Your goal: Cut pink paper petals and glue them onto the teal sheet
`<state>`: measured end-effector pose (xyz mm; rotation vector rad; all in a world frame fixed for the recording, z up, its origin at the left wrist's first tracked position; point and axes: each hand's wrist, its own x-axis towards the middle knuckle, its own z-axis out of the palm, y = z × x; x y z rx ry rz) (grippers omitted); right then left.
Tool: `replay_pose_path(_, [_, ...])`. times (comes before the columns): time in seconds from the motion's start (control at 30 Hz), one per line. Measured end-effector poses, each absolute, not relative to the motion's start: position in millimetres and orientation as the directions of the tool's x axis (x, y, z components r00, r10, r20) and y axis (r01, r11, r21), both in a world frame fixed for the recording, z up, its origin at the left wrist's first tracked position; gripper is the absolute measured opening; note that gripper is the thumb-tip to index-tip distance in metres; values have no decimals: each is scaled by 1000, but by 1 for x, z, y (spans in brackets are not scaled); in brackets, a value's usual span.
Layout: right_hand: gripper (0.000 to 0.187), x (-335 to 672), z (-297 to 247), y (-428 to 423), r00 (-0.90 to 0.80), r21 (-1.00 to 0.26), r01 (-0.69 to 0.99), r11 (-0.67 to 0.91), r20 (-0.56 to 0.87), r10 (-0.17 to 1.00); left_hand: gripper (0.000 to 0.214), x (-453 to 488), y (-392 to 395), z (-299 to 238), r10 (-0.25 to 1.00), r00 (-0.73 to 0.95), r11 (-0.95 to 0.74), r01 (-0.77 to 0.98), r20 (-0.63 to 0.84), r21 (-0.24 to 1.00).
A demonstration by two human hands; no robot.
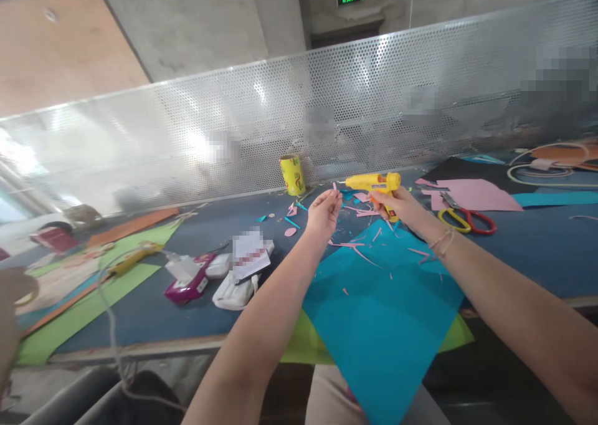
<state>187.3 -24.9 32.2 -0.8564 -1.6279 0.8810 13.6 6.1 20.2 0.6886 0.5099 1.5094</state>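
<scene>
My right hand (392, 202) is wrapped round the handle of a yellow hot glue gun (367, 181), its nozzle pointing left. Just in front of that nozzle, my left hand (326, 212) pinches a small pink paper strip (334, 187) upright between the fingertips. Whether the nozzle touches the strip I cannot tell. Below both hands lies a large blue paper sheet (387, 300), hanging over the table's front edge. Pink paper scraps (359, 250) and small blue bits are strewn over the sheet and the table around it.
Scissors (467, 219) with red and yellow handles lie at right beside pink paper (481, 194). A yellow can (293, 176) stands by the perforated metal screen (261, 126). Left are a purple power strip (187, 288), white adapters, cables, coloured sheets and a second yellow glue gun (133, 258).
</scene>
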Motion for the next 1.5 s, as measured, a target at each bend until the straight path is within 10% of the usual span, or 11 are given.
replay_pose_path(1.5, [30, 192, 25, -17, -190, -901, 168, 400, 369, 910, 8, 10, 7, 18, 988, -57, -149, -614, 145, 775])
